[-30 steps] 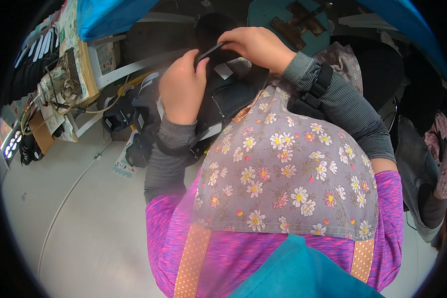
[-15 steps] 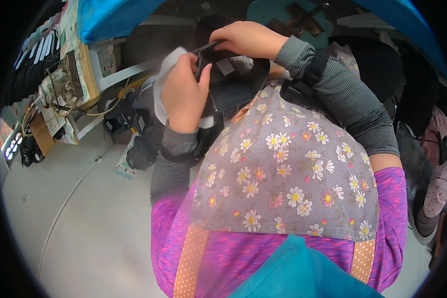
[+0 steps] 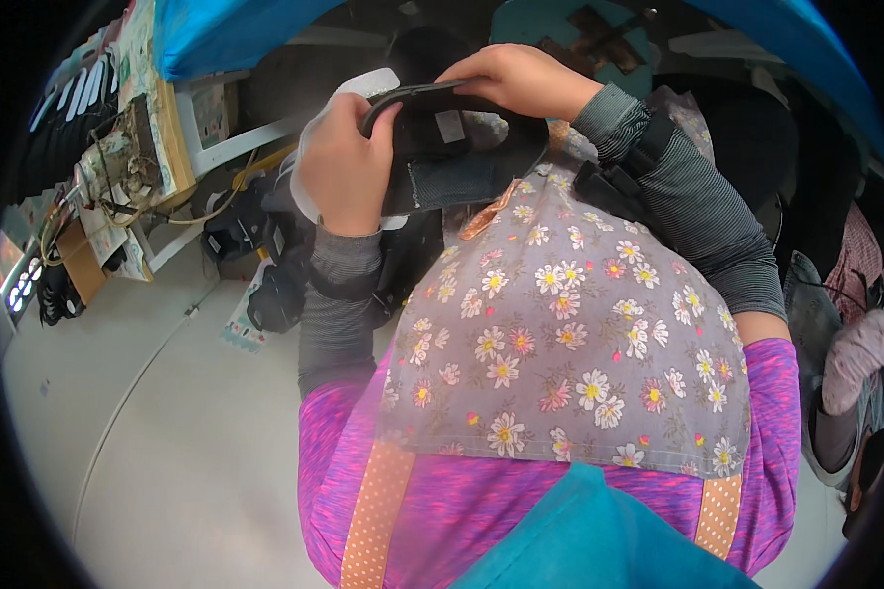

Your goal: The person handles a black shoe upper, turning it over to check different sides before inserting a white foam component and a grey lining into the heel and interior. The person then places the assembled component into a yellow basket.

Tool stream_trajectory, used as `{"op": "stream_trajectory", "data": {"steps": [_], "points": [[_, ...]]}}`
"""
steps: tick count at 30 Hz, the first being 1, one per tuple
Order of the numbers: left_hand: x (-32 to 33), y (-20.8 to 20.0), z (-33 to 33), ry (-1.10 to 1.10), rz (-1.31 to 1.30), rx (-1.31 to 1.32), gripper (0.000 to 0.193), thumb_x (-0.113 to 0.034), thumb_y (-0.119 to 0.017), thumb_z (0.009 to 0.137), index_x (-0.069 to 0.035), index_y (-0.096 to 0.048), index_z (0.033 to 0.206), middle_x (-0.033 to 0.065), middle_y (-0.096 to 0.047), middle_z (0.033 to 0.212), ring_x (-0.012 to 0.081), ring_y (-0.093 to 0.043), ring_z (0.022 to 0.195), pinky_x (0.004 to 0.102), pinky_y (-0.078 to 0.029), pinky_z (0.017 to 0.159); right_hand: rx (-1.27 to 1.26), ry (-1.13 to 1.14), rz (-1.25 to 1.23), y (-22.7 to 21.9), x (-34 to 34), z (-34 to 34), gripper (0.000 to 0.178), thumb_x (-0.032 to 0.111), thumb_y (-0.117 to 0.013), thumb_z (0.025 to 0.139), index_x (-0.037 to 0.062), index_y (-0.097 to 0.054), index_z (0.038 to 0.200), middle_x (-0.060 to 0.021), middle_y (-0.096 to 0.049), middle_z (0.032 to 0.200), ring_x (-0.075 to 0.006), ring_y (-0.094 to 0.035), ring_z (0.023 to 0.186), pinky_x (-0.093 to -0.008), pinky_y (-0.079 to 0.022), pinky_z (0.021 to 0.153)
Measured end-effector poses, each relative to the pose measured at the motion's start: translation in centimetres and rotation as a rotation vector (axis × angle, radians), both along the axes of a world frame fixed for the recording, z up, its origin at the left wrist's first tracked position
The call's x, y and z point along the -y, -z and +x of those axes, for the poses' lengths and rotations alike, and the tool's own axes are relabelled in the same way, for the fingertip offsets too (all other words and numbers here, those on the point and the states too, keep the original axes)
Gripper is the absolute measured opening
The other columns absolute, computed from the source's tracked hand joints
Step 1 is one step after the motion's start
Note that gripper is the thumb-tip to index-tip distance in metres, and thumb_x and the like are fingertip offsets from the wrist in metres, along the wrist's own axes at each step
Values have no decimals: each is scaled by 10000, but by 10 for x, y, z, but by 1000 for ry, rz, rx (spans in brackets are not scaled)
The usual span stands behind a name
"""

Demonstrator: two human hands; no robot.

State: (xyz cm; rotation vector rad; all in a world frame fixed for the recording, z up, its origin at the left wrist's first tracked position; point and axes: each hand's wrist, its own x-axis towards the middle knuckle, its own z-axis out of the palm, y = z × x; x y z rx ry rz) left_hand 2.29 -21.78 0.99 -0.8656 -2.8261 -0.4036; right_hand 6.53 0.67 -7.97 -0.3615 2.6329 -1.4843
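A piece of black cloth with a thick, band-like edge (image 3: 417, 90) stretches between my hands above my lap. My left hand (image 3: 342, 177) pinches one end of the band between thumb and fingers. The other end is gripped by the fingers of my right hand (image 3: 528, 80). Beside and behind my left hand shows a pale, curved, smooth piece (image 3: 371, 82), partly covered; I cannot tell whether it is joined to the cloth. A small white label (image 3: 449, 126) and a dark grey fabric patch (image 3: 452, 184) lie below the band.
Several dark cloth pieces (image 3: 275, 299) are heaped left of my left forearm. A wooden-edged table (image 3: 172, 147) with a white frame stands at the far left. A teal round seat (image 3: 614, 74) is at the back. Another person's sleeve (image 3: 855, 363) shows at the right.
My right hand has moved right and my left hand slightly left and down. The band between them is now stretched out longer and more level.
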Motion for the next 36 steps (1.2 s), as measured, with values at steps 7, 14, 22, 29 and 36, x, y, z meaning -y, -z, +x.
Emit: {"op": "stream_trajectory", "data": {"steps": [7,14,22,29,36], "points": [[-9,3,-8,37,-26,-11,476,-339,-828,778,-99,-609,1126,51,-631,749,253,-632,663,359,-491,594,-251,13,295,-24,17,-18,328,358,-643,923,41,-644,837,-156,-662,826,-350,-658,796,-427,-529,697],[26,-4,-28,213,-29,39,336,-302,-806,799,-42,-652,946,118,-682,892,339,-638,804,404,-497,724,-96,200,241,-11,18,-16,489,501,-485,998,86,-717,883,-117,-696,776,-308,-683,724,-402,-557,661],[14,-27,-4,103,-99,-30,286,-325,-778,827,-81,-644,892,146,-619,695,372,-587,601,403,-449,533,-101,110,242,-3,8,-7,291,352,-657,919,83,-681,1029,-146,-698,847,-338,-681,794,-416,-549,709],[31,-14,-56,43,-138,-338,273,-248,-791,822,-29,-648,900,108,-681,958,259,-635,882,303,-472,741,-106,72,132,-4,13,2,329,356,-652,930,27,-670,925,-178,-647,809,-372,-626,785,-445,-498,696],[31,-49,-74,-146,586,1000,290,-118,-689,931,39,-626,1166,47,-671,1078,89,-611,971,218,-474,869,-116,193,80,-38,2,-1,319,374,-684,899,65,-673,978,-164,-684,825,-356,-668,779,-431,-535,691]]}}
